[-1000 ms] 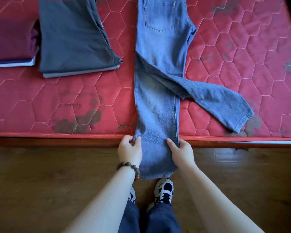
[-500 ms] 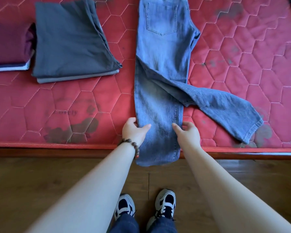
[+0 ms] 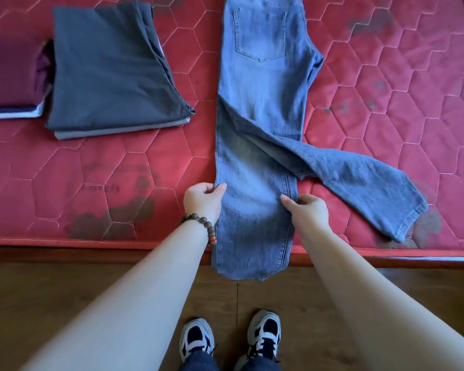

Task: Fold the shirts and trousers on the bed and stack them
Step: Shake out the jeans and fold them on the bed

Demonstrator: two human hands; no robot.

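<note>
A pair of light blue jeans (image 3: 263,97) lies lengthwise on the red quilted mattress (image 3: 386,108), back pocket up. One leg runs straight toward me and hangs over the bed's front edge; the other leg (image 3: 359,188) is splayed out to the right. My left hand (image 3: 202,200), with a bead bracelet on the wrist, pinches the left edge of the straight leg. My right hand (image 3: 307,208) pinches its right edge. A folded dark grey garment (image 3: 110,70) lies to the left, and a folded maroon garment (image 3: 10,76) sits at the far left on a white one.
The bed's front edge (image 3: 91,250) runs across the frame above a brown wooden floor (image 3: 51,303). My two shoes (image 3: 231,341) stand on the floor just below the hanging trouser hem. Dark stains mark the mattress near the front left.
Both hands have moved up the straight leg, from near the hem at the bed's edge onto the mattress. The hem hangs less far over the edge than before.
</note>
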